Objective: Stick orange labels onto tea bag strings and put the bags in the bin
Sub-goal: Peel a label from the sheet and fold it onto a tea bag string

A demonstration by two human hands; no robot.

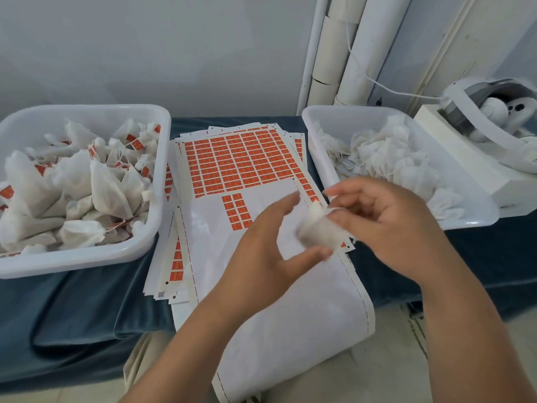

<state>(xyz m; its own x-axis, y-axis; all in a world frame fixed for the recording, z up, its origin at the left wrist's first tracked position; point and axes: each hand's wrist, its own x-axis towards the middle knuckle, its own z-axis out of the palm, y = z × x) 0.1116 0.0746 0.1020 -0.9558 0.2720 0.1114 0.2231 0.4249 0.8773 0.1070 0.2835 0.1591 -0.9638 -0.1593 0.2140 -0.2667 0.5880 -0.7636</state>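
Observation:
A blurred white tea bag (pixel 318 228) hangs between my hands above the label sheet. My right hand (pixel 386 216) holds it from the right, fingers curled round its top. My left hand (pixel 270 242) is spread beside it, thumb just under the bag and fingers straight. The sheet of orange labels (pixel 238 164) lies in the middle of the table, its lower part peeled bare. The left white bin (pixel 87 257) holds bags with orange labels. The right white bin (pixel 319 158) holds unlabelled bags.
More label sheets (pixel 174 257) lie stacked under the top one. The table is covered with dark blue cloth (pixel 72 309). A white box with a headset (pixel 488 117) stands at the far right. White pipes (pixel 334 53) run up the wall behind.

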